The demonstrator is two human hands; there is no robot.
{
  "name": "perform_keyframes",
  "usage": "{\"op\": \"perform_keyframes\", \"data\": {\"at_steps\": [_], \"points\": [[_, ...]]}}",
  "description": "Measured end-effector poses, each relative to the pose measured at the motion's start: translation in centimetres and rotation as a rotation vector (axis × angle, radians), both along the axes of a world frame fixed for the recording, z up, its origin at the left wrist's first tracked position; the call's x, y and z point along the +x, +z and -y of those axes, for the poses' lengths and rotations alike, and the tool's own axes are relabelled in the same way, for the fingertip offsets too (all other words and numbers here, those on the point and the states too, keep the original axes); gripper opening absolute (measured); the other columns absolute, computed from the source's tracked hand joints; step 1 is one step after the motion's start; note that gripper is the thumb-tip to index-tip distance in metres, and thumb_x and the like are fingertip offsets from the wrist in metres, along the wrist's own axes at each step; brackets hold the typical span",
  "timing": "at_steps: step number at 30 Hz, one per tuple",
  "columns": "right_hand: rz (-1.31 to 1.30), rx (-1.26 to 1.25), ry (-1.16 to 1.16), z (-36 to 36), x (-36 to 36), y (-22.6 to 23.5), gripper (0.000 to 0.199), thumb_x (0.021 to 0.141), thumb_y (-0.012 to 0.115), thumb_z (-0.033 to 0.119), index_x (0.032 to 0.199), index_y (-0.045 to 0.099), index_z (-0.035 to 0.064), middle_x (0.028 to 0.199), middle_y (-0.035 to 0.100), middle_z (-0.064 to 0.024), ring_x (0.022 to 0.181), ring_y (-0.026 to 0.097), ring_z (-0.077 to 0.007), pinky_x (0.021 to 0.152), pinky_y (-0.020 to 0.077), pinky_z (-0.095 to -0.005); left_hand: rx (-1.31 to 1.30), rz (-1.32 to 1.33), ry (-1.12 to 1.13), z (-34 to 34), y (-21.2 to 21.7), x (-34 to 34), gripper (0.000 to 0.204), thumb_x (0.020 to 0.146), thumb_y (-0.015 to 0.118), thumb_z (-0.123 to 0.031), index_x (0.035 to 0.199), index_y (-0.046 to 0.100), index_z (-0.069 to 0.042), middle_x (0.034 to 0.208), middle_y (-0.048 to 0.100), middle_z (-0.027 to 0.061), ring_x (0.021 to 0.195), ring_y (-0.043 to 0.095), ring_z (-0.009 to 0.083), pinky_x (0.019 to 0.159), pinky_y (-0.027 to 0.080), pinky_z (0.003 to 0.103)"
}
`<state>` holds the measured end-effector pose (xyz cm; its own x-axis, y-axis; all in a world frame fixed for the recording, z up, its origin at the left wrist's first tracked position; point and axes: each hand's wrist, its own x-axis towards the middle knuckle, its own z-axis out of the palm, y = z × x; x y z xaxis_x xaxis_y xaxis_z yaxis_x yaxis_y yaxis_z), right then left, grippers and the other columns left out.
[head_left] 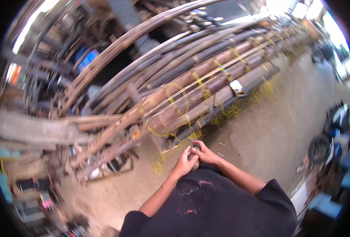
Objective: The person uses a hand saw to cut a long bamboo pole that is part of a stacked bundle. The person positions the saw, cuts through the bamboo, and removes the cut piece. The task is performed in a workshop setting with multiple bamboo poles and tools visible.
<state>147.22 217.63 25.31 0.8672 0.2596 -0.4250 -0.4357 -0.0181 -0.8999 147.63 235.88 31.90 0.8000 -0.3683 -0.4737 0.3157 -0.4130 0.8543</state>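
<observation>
My left hand (185, 161) and my right hand (205, 153) come together in front of my dark shirt. Both are closed around a small grey-brown object (195, 156); fingers cover much of it, and I cannot make out its kind. Just beyond the hands, loose yellow cord (157, 166) trails toward the floor. Ahead lies a long bundle of brown wooden poles (171, 118), with yellow cord wound round it in several places. A small white item (237, 87) rests on the bundle's near side.
Long curved poles (115, 51) and more timber stand behind the bundle. At the left are a wide plank (36, 128) and blurred clutter. A black wheel (319, 149) and dark items line the right side. Bare concrete floor (262, 118) shows between.
</observation>
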Motion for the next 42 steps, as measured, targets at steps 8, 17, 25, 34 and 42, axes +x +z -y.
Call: {"op": "perform_keyframes", "data": {"at_steps": [8,17,25,34,42], "points": [[-0.217,-0.195,-0.405,8.0,-2.5,1.2,0.096,0.091,0.073,0.027,0.167,0.017,0.0094,0.137,0.058,-0.0217,0.114,0.064,-0.0282,0.092,0.0564,-0.0414,-0.161,-0.227,-0.169,5.9,-2.8,1.2,0.081,0.103,0.074,-0.026,0.167,0.029,-0.005,0.15,0.057,0.0226,0.11,0.072,0.022,0.091,0.059,0.034],[-0.379,-0.4,-0.8,30.8,9.2,-14.7,0.07,0.096,0.056,0.033,0.153,0.038,-0.0033,0.136,0.064,-0.0291,0.125,0.063,-0.0401,0.111,0.046,-0.0445,0.427,-0.052,-0.061,6.3,-9.8,2.6,0.061,0.101,0.069,-0.042,0.147,0.058,-0.003,0.133,0.071,0.0265,0.123,0.07,0.0385,0.102,0.055,0.045],[-0.288,-0.521,-0.089,36.7,23.5,-29.1,0.068,0.095,0.065,0.041,0.153,0.054,0.0061,0.139,0.064,-0.0328,0.132,0.062,-0.0455,0.112,0.0481,-0.0484,0.862,-0.628,0.073,7.3,-14.2,-9.8,0.051,0.1,0.065,-0.047,0.126,0.074,-0.005,0.126,0.074,0.024,0.118,0.072,0.0361,0.103,0.055,0.046],[-0.27,-0.669,-0.001,39.3,31.5,-40.0,0.068,0.097,0.065,0.039,0.151,0.045,0.0027,0.132,0.065,-0.0307,0.125,0.062,-0.0432,0.107,0.0492,-0.0497,0.88,-0.727,0.297,16.7,-14.2,-7.9,0.051,0.099,0.065,-0.049,0.123,0.076,-0.006,0.123,0.076,0.0222,0.115,0.073,0.0341,0.101,0.056,0.046],[-0.237,-0.781,0.104,43.0,29.8,-43.4,0.057,0.097,0.066,0.035,0.14,0.052,0.0014,0.124,0.068,-0.0264,0.116,0.064,-0.0379,0.102,0.0503,-0.047,0.745,-0.493,0.226,15.0,-9.9,-16.5,0.051,0.098,0.065,-0.05,0.12,0.078,-0.007,0.121,0.077,0.0206,0.112,0.074,0.0324,0.1,0.057,0.045]]}}
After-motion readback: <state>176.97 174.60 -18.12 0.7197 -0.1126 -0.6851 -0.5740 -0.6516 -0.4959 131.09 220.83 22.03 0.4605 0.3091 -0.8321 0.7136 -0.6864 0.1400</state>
